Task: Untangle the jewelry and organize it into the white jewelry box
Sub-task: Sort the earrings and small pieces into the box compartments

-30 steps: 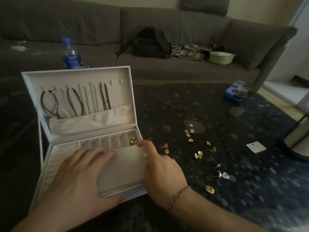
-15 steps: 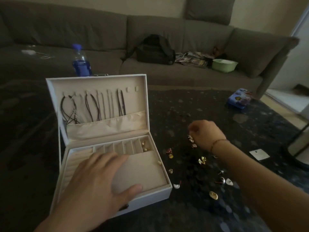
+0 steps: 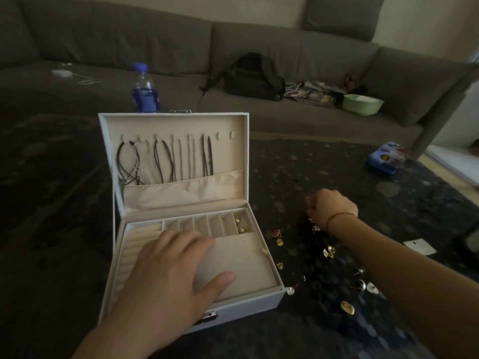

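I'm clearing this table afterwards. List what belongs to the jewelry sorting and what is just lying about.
Belongs:
white jewelry box with beige lining
cord necklaces hung in its lid
small gold earrings loose on the dark table
gold pieces in the rightmost slot

Lying about:
blue-capped water bottle
black backpack
green bowl
blue packet
white card

1 white jewelry box [image 3: 261,301], 2 hands, 1 water bottle [image 3: 144,92], 1 backpack [image 3: 252,77], 1 green bowl [image 3: 362,104]

White jewelry box [image 3: 234,308] sits open, lid upright, dark cords [image 3: 166,161] hanging in it over a cream pocket. Gold earrings [image 3: 241,225] lie in the rightmost slot. At its three o'clock, loose gold pieces [image 3: 329,252] lie scattered on the surface.
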`<state>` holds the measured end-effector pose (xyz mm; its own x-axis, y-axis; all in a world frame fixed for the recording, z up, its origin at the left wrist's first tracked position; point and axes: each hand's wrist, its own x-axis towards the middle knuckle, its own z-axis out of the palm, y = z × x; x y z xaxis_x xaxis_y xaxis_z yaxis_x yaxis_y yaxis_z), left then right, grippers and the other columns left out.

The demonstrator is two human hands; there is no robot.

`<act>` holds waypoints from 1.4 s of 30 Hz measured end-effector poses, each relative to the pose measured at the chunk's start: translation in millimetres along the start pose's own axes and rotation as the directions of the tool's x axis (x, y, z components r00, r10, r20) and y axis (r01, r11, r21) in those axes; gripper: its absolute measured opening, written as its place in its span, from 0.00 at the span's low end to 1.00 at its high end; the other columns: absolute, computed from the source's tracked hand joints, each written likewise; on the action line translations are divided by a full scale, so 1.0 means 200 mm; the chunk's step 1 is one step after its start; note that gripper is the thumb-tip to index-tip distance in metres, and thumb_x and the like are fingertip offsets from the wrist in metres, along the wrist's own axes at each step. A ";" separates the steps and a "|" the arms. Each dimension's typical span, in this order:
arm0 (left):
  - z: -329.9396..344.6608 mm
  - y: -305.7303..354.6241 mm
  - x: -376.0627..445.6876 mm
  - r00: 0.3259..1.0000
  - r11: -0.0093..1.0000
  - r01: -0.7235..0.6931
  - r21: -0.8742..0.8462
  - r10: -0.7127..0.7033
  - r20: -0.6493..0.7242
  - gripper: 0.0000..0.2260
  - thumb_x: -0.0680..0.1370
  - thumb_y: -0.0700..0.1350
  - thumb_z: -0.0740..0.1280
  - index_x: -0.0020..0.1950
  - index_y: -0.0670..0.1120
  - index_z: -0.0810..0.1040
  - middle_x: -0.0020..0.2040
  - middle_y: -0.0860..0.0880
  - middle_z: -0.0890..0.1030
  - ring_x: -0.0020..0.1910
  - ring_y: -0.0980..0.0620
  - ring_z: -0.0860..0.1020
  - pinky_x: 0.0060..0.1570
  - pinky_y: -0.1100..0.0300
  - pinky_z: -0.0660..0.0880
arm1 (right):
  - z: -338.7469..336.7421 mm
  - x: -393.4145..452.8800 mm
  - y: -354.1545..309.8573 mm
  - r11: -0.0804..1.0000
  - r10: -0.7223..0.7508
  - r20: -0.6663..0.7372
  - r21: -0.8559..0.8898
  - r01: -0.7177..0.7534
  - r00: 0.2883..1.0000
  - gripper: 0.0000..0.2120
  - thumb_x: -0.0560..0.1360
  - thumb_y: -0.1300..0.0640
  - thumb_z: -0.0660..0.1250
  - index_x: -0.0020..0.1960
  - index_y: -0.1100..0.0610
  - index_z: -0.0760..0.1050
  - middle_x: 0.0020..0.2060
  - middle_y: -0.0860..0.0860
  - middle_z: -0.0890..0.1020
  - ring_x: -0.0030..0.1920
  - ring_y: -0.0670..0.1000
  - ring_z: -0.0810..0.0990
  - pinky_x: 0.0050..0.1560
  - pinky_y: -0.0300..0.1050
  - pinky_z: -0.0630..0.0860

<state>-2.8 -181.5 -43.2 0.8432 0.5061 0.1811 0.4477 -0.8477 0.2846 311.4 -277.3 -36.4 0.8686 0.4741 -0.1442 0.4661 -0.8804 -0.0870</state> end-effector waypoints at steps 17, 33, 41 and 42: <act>0.00 -0.03 0.09 0.989 0.979 0.081 -0.186 -0.103 -0.108 0.12 0.74 0.49 0.66 0.57 0.53 0.79 0.55 0.58 0.75 0.53 0.57 0.73 0.56 0.56 0.74 | 0.01 -0.46 -0.51 0.751 -0.494 -0.090 0.458 0.476 0.865 0.04 0.76 0.55 0.69 0.47 0.48 0.83 0.42 0.43 0.83 0.44 0.42 0.81 0.51 0.43 0.81; 0.03 0.01 0.16 0.975 0.970 0.062 -0.234 -0.109 -0.195 0.13 0.76 0.47 0.67 0.60 0.55 0.78 0.51 0.60 0.75 0.48 0.60 0.71 0.51 0.62 0.69 | -0.14 -0.32 0.13 0.832 -0.230 -0.209 0.465 0.303 0.951 0.15 0.78 0.63 0.65 0.48 0.41 0.76 0.46 0.43 0.80 0.48 0.43 0.78 0.49 0.38 0.72; 0.10 0.15 0.19 0.967 0.994 -0.103 -0.032 0.093 -0.239 0.11 0.72 0.46 0.70 0.54 0.48 0.82 0.53 0.51 0.81 0.52 0.49 0.79 0.50 0.49 0.77 | -0.03 -0.20 0.39 0.954 -0.155 0.077 0.272 0.129 0.985 0.14 0.81 0.55 0.60 0.63 0.43 0.74 0.54 0.45 0.77 0.49 0.44 0.77 0.48 0.41 0.74; 0.10 0.16 0.19 0.962 0.993 -0.114 -0.033 0.101 -0.255 0.10 0.72 0.45 0.71 0.53 0.47 0.83 0.53 0.50 0.81 0.52 0.48 0.79 0.50 0.48 0.77 | -0.02 -0.21 0.36 0.953 -0.203 0.070 0.244 0.180 0.977 0.13 0.80 0.53 0.61 0.64 0.42 0.74 0.54 0.44 0.77 0.51 0.44 0.76 0.51 0.42 0.75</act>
<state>49.9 -193.0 -46.1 0.7805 0.4413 0.4429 0.3388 -0.8939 0.2935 309.9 -360.8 -32.9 0.7421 0.6421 -0.1921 0.5598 -0.7515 -0.3492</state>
